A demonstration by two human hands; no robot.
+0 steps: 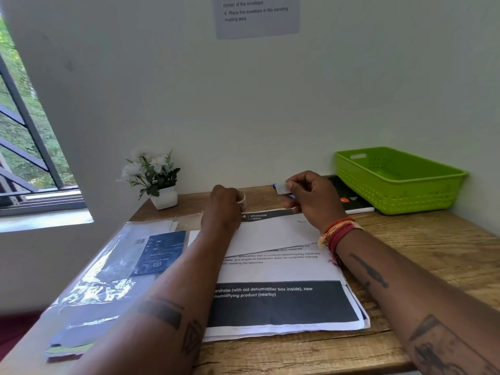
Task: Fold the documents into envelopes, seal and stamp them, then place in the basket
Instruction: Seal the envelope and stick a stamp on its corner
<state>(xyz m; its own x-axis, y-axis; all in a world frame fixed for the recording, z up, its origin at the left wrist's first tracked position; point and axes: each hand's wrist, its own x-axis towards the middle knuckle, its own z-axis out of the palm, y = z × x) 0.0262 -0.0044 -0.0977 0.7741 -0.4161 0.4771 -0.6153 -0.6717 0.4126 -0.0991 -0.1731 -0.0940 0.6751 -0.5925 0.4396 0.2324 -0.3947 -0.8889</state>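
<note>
Desk (422,255) against a pale wall, seen from your head; your left hand (224,205) rests on the far edge of the envelope (273,235), fingers curled round a small whitish object (241,199) that shows only in part, too hidden to name; your right hand (311,197) is raised above the envelope's far right end, thumb and fingertips pinching a small grey stamp (282,188); a blue object (291,196) pokes out just beside the stamp, and whether the hand holds it too cannot be told. The envelope lies plain side up across the stack of documents (284,301); the top sheet carries printed lines and a dark band with white lettering, and its near edge lies close to the desk's front. The green basket (397,182) stands at the far right corner, well apart from the envelope; a dark booklet (351,200) lies partly under its left end. To your left lies a clear plastic pack (113,269) with a blue card inside; beyond it a white pot of flowers (155,177) stands against the wall; a printed notice (257,14) hangs above; a window (24,147) fills the left edge.
</note>
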